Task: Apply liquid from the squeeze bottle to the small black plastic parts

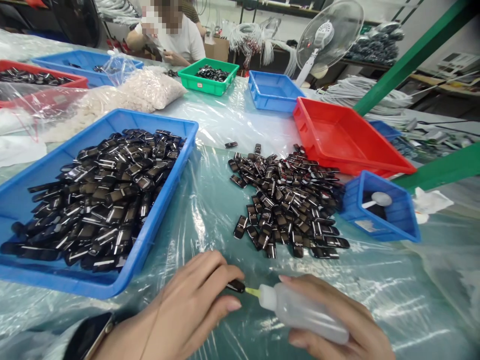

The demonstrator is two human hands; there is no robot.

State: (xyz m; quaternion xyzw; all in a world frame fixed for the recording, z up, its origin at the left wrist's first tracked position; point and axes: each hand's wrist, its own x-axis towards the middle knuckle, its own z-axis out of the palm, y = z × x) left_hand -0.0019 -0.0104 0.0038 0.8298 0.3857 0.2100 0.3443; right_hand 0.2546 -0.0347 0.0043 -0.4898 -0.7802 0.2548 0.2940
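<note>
Between the thumb and fingers of my left hand [198, 300] is a small glossy black plastic piece [236, 286], mostly covered by the fingers. My right hand [337, 315] is wrapped around a translucent squeeze bottle [307, 310] with a white cap. The bottle lies tilted, and its thin yellowish tip points left, at or touching the end of the black piece. Just beyond my hands, a loose pile of similar black pieces [288, 200] lies on the plastic-covered table. A large blue tray [165, 220] at the left holds a heap of the same pieces.
A red tray [348, 135] and a small blue bin [390, 215] with a white scoop-like item stand at the right. Farther back are a green tray [204, 86], a blue tray [275, 92], a bag of pale parts [153, 89] and a fan [324, 37]. A person [187, 42] sits opposite.
</note>
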